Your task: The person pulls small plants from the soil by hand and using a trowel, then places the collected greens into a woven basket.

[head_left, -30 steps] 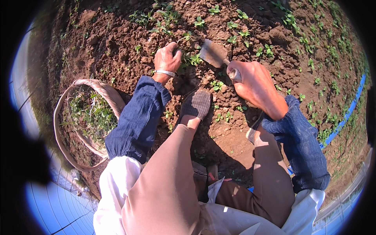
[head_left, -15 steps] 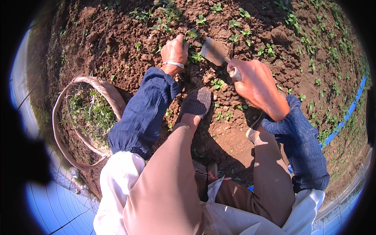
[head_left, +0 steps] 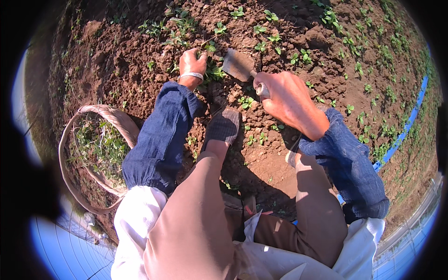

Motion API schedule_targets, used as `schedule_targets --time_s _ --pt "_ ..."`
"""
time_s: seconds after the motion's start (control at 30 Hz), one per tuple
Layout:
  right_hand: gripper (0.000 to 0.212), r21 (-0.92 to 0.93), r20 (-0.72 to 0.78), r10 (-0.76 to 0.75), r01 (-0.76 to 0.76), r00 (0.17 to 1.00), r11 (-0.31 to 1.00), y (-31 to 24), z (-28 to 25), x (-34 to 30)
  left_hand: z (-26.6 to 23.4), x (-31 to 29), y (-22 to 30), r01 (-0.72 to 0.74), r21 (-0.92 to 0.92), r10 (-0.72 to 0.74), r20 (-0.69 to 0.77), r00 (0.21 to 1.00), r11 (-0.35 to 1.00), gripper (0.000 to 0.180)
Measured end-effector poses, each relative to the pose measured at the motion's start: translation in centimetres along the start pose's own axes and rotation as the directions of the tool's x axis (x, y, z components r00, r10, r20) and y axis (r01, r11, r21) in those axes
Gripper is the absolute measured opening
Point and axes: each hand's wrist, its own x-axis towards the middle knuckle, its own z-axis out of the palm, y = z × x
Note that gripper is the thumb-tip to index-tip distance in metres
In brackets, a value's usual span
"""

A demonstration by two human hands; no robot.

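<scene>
My right hand [head_left: 291,102] is wrapped round the handle of a trowel with a flat, square, soil-dulled blade [head_left: 238,64]. The blade lies low over the broken brown soil, left of that hand, and the pale handle end pokes out of the fist. Just left of the blade, my left hand [head_left: 192,64] is closed at the ground, thumb against curled fingers. A thin stem shows by its fingertips; whatever they pinch is too hidden to make out. Leafy green weeds [head_left: 213,72] grow between this hand and the blade.
A woven basket [head_left: 133,128] filled with pulled greenery stands at the left beside my forearm. Small seedlings [head_left: 305,56] dot the cloddy soil ahead and right. My shoe [head_left: 224,126] rests close behind the hands. A blue strip [head_left: 410,119] runs along the right.
The whole view has shifted slightly, so hands, basket and plants sit further left. Both hands keep nearly the same place over the soil, and the trowel stays in the right one.
</scene>
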Motion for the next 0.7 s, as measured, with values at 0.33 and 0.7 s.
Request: schedule_targets --time_s 0.33,0.7 --pt "0.015 -0.018 -0.065 -0.017 0.015 0.998 1.000 -0.1 0.3 -0.6 -0.6 -1.3 0.2 -0.060 -0.288 0.082 0.067 0.994 0.956 0.021" --pt "0.022 0.014 -0.044 0.176 -0.175 0.983 0.984 -0.2 -3.2 -6.4 1.0 -1.1 14.9 -0.771 -0.043 0.772 0.061 0.633 0.636 0.023"
